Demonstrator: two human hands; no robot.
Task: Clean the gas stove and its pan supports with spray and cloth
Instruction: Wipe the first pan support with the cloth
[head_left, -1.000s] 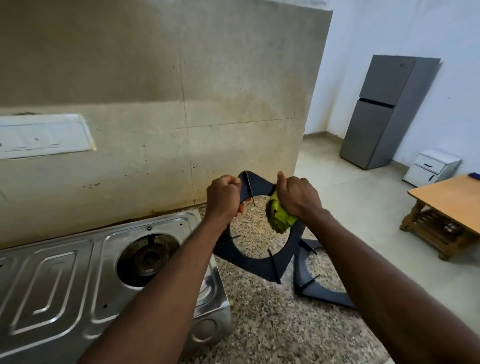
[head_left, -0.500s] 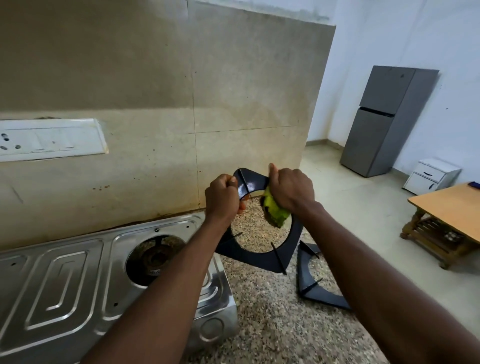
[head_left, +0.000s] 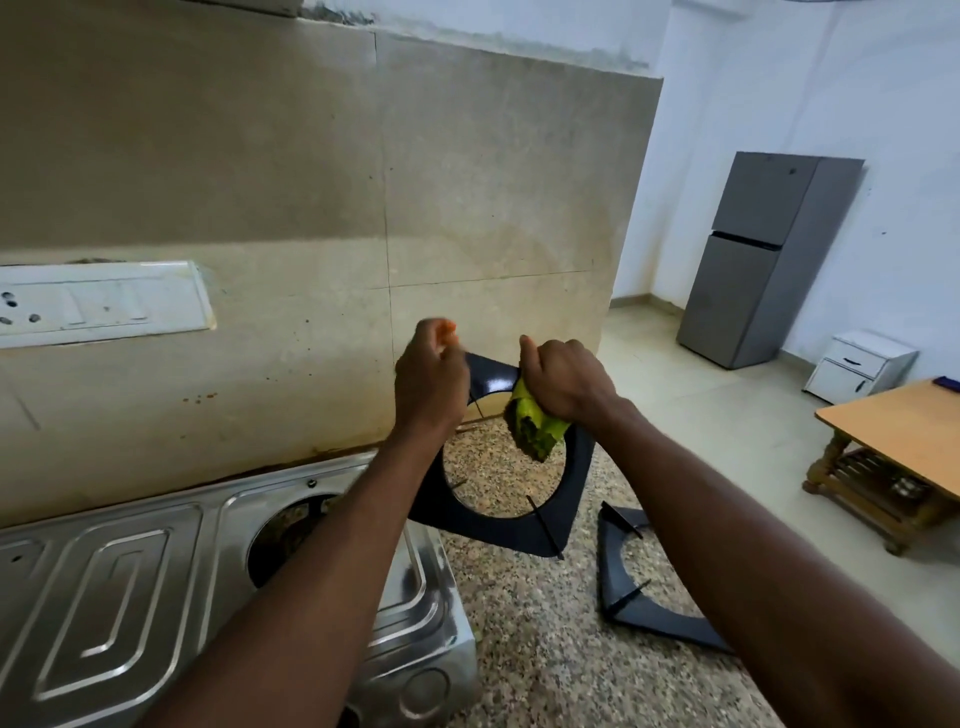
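A dark square pan support (head_left: 519, 532) with a round opening is held upright above the speckled counter, to the right of the stove. My left hand (head_left: 431, 379) grips its upper left edge. My right hand (head_left: 563, 379) holds a bunched green cloth (head_left: 535, 431) against the support's upper right side. The steel gas stove (head_left: 130, 597) lies at the lower left, its right burner (head_left: 291, 540) uncovered. A second pan support (head_left: 644, 608) lies flat on the counter under my right forearm.
The granite counter (head_left: 535, 649) runs along a beige tiled wall with a white switch plate (head_left: 98, 304). Beyond the counter's right edge stand a grey fridge (head_left: 763, 260), a small white drawer unit (head_left: 857, 366) and a wooden table (head_left: 893, 441).
The view has tilted upward, so the hands and the support sit lower in the frame. My left hand has shifted slightly on the support's top edge; the cloth stays near the upper right side.
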